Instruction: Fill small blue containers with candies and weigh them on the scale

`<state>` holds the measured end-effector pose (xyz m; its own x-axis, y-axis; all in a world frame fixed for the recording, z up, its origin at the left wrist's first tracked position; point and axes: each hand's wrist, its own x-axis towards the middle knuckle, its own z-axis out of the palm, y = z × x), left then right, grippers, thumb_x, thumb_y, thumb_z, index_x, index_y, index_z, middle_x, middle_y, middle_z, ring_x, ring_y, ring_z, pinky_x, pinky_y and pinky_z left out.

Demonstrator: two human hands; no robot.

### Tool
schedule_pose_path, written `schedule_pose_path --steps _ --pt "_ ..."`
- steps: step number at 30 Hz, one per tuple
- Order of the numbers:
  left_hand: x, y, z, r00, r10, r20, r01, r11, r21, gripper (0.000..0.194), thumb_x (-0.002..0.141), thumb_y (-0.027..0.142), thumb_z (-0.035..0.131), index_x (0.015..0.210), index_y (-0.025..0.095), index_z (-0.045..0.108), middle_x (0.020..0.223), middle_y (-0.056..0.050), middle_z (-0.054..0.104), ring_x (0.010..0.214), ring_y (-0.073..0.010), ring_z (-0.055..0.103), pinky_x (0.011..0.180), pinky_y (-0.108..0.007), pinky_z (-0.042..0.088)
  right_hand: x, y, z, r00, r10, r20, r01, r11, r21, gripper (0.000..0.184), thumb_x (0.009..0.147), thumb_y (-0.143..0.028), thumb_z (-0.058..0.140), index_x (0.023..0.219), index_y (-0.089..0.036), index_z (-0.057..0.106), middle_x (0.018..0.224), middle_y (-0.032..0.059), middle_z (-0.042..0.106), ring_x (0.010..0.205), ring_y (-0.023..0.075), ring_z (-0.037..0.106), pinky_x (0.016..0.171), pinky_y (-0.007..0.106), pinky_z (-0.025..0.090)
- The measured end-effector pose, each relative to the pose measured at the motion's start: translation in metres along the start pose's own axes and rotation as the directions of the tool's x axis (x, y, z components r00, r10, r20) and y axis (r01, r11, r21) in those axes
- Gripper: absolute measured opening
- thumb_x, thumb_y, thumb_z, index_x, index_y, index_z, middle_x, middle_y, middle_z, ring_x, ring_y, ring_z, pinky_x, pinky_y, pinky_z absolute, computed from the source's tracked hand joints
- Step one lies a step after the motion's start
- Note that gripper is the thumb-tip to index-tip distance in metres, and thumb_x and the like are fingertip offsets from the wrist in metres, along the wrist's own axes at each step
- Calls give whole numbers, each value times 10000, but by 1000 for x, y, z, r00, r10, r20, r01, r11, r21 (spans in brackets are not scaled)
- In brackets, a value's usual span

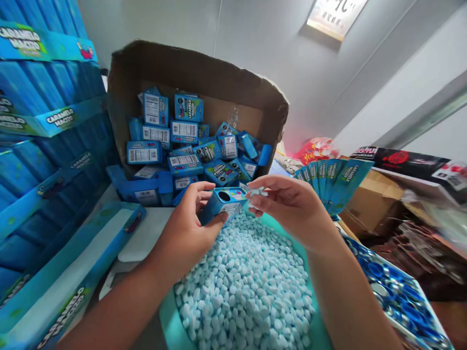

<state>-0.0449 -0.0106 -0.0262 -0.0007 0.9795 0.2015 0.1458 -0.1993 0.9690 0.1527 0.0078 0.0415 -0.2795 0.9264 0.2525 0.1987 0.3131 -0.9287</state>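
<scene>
My left hand (199, 214) is wrapped around a small blue candy tin (228, 197), tilted so its top with a dark round hole faces up. Close to that top, my right hand (282, 201) pinches several pale blue candies (258, 194) between thumb and fingers. Both hands are above a turquoise tub (170, 316) heaped with loose pale blue candies (241, 287). Whether any candies are inside the tin cannot be seen.
Behind the tub, a cardboard box (124, 73) holds many blue tins. Stacked blue display boxes (47, 97) and a long tray (83, 257) stand left. To the right are fanned blue cartons (333, 182) and a container of blue-and-silver lids (397, 296).
</scene>
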Motion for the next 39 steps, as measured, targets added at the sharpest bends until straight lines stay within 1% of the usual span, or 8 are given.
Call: schedule_pose_path --steps 2,6,11,16,23,29,34,39 --pt "-1 1 0 999 -23 44 20 998 65 486 864 355 730 1296 347 507 1221 -7 643 1149 -216 612 878 -333 519 0 1 1 999 -16 -38 14 999 -52 236 828 -348 796 992 -193 725 646 -14 651 593 121 629 556 251 522" --pt "-3 4 -2 988 -58 146 38 990 137 457 885 355 696 1313 361 538 1256 -3 639 1155 -217 606 873 -333 518 -1 3 4 1000 5 -31 -10 986 -167 246 856 -382 759 1032 -212 734 643 -14 632 604 128 612 554 261 485" --pt "-3 3 -7 967 29 254 -72 984 163 419 914 361 668 1311 358 532 1259 15 640 1178 -201 592 913 -315 494 -1 6 10 999 39 -3 -38 952 -304 209 868 -372 727 1032 -241 736 680 -24 592 615 113 557 558 260 446" --pt "-6 5 -11 943 65 326 -139 968 211 376 950 398 625 1310 378 517 1260 34 640 1184 -196 593 794 -278 497 -1 7 14 1000 -6 23 13 943 -331 176 873 -329 716 1025 -242 731 754 -23 638 655 104 551 595 256 459" --pt "-5 2 -10 943 38 329 -116 968 221 413 951 462 612 1340 387 498 1292 26 632 1160 -218 615 803 -309 504 -2 5 12 994 -25 105 57 950 -309 154 886 -302 713 1025 -235 725 988 20 727 858 153 656 739 307 520" --pt "-5 5 -11 943 15 333 -95 970 224 420 944 432 610 1347 376 507 1341 8 614 1187 -230 605 807 -311 500 -2 5 13 990 -59 128 93 956 -278 122 907 -312 704 1005 -250 745 969 15 676 821 136 612 690 289 485" --pt "-7 9 -8 957 17 290 -89 967 239 536 907 323 647 1398 432 460 1287 36 633 1112 -216 641 764 -294 499 -4 2 14 993 -32 112 50 985 -166 164 934 -349 678 1024 -226 736 892 24 664 778 134 595 672 282 485" --pt "-8 15 -7 953 -18 301 -52 974 223 622 888 279 643 1449 441 432 1256 23 636 1033 -205 659 762 -296 511 -5 -1 15 994 -17 108 19 1000 -15 256 983 -422 606 1011 -201 732 854 39 685 760 134 636 686 272 529"
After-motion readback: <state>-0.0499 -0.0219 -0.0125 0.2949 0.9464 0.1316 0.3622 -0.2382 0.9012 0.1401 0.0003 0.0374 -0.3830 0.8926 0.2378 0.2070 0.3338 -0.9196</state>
